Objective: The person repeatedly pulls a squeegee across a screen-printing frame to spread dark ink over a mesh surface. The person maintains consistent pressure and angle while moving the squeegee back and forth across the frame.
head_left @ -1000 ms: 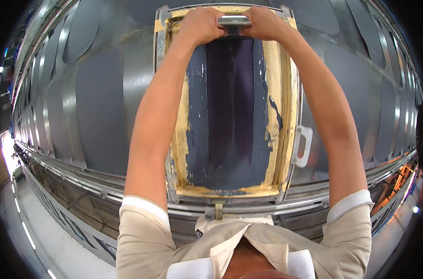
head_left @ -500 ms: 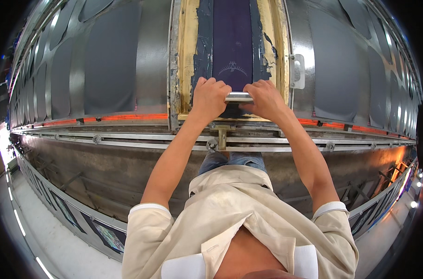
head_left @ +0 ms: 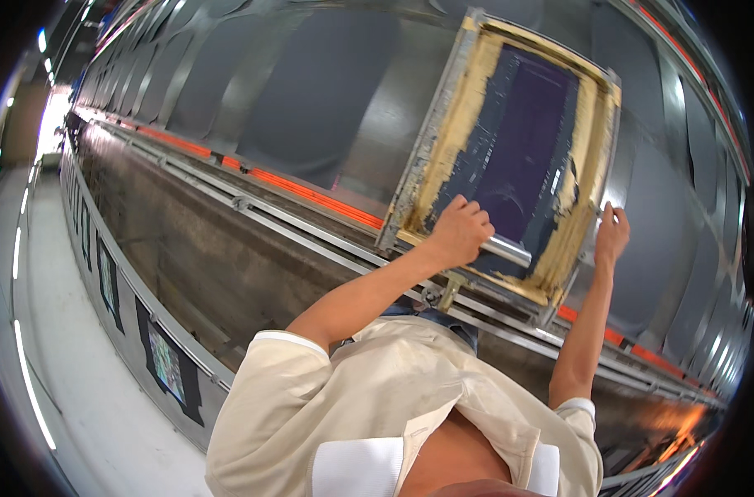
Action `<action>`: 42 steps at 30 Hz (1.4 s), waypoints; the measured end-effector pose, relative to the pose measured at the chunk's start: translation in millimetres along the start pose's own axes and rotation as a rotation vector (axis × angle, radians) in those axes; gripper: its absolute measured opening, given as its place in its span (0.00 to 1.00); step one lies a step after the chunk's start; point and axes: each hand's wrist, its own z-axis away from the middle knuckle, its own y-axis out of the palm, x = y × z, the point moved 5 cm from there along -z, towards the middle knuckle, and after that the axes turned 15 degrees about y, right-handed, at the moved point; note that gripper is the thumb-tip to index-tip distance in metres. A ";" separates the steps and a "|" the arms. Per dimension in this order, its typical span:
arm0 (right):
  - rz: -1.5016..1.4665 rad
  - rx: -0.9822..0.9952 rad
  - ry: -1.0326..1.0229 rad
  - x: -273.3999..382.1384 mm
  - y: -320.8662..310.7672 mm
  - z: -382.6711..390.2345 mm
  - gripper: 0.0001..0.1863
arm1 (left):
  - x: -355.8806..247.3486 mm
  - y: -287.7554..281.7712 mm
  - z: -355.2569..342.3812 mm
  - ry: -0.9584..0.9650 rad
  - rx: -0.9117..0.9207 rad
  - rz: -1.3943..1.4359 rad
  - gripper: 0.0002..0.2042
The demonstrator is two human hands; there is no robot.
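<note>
My left hand is closed round one end of a squeegee with a silver bar handle. The squeegee rests in the near end of a screen-printing frame, over its mesh. Yellowish tape or coating, with dark patches, lines the frame around a dark purple mesh window. A faint pale curved design shows near that window's close end. At the frame's right outer side, my right hand is closed on the frame's side handle, which the fingers mostly hide.
Dark grey fabric panels lie in a row on the long metal table on both sides of the frame. An orange-red strip and metal rails run along the table's near edge. A pale walkway lies at the left.
My right hand has left the squeegee and moved right to the frame's side handle. The left hand stays on the squeegee. The view has turned, so the frame appears tilted and further right.
</note>
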 end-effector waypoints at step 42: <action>0.238 0.350 -0.060 376.5 237.2 227.5 0.18 | 466.7 -214.9 97.1 0.116 -0.195 -0.239 0.14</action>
